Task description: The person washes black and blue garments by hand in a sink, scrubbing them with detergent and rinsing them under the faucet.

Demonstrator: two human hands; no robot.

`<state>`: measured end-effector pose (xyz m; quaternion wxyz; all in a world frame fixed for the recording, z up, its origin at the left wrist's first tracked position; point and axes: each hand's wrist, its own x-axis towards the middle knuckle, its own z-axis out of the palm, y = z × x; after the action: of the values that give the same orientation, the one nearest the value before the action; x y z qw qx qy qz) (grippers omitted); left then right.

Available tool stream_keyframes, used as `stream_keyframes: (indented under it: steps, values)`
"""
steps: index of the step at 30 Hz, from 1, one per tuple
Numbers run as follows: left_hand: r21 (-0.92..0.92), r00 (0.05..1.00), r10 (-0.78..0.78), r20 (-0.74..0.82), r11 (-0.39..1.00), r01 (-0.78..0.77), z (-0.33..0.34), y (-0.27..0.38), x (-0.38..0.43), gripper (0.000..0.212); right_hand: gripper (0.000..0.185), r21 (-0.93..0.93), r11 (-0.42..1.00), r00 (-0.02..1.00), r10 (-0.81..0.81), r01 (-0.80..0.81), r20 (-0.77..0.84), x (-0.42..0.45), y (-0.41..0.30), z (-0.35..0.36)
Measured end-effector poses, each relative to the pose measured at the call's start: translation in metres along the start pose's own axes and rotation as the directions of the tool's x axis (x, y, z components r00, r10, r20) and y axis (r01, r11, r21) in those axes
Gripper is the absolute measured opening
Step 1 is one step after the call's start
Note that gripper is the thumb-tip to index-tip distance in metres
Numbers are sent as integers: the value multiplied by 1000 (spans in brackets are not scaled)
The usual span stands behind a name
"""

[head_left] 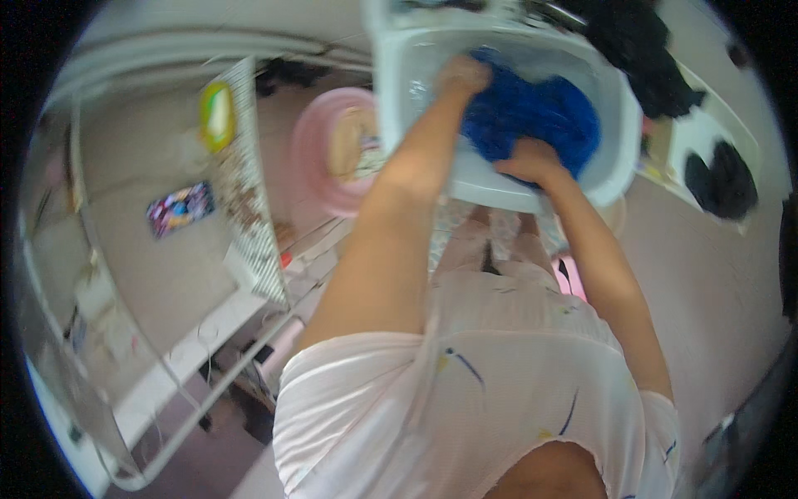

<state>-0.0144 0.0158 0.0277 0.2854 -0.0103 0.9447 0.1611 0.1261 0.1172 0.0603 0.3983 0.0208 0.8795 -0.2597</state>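
Note:
A wet-looking blue cloth (530, 112) lies bunched in the basin of a white sink (492, 194) in front of me. My left hand (464, 76) is at the cloth's upper left edge, its fingers curled in against the fabric and partly blurred. Lower down, near the sink's front rim, my right hand (533, 163) rests on the cloth with its thumb apart; its fingertips are hard to make out. Whether either hand grips the fabric cannot be told. Some water seems to lie around the cloth.
Left of the sink stands a pink round tub (312, 150) with things inside. Farther left, a surface holds a patterned phone-like object (181, 209) and a yellow-green dish (217, 117). Black cloth (654, 62) hangs at the sink's right, beside a white shelf (698, 150) bearing a dark item (723, 181).

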Motion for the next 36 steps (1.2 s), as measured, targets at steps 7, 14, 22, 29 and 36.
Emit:
stream_keyframes:
  steps: [7,14,22,29,36]
  values:
    - [-244,974,221,-57,943,-228,-3,5,-85,51,61,13,999,993,-30,32,-114,9,9,0]
    - [164,971,201,-127,970,-179,25,-3,-83,43,54,-27,999,997,-35,33,-63,10,8,2]
    - [-33,994,83,-68,996,-85,37,-7,17,40,57,-49,998,999,39,-38,15,2,1,-3]
    - [-244,981,174,-90,951,-191,-13,6,-93,60,63,-37,999,994,-33,29,-106,7,6,-1]
    - [110,935,246,-255,968,-224,35,-15,-76,48,58,-66,997,999,-45,44,-23,4,3,-3]
